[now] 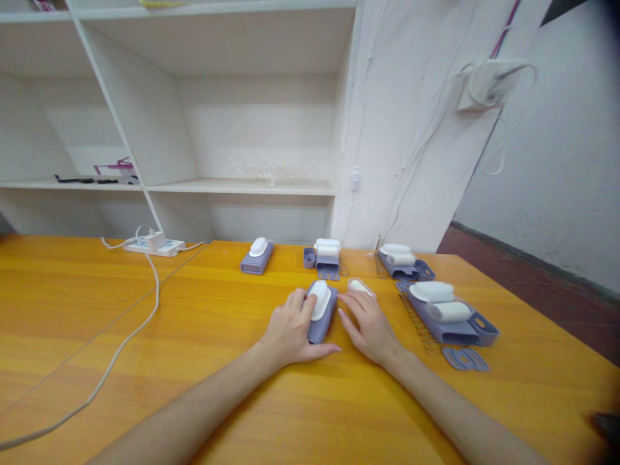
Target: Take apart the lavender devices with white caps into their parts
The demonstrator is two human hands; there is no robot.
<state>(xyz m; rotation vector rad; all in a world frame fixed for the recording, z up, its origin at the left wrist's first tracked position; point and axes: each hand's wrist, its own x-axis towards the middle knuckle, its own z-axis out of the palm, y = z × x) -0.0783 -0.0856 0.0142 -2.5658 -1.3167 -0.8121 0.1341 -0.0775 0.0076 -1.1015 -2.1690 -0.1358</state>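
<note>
A grey-purple rectangular box (320, 330) lies on the table with a white oval piece (321, 302) on its top. My left hand (290, 328) is around the box's left side, a finger on the white piece and the thumb along the near end. Just to the right, my right hand (371, 326) has its fingers apart, a fingertip close to the box's right edge; whether it touches cannot be told. Beyond the right hand's knuckles lies another white rounded piece (361, 286), partly hidden by the hand.
Similar box sets with white rolls and ovals stand at the right (438, 316), back right (397, 258) and back middle (328, 258); a similar box (256, 258) sits back left. Springs (421, 328) and flat grey rings (465, 359) lie nearby. A power strip (155, 244) trails a cable (130, 336).
</note>
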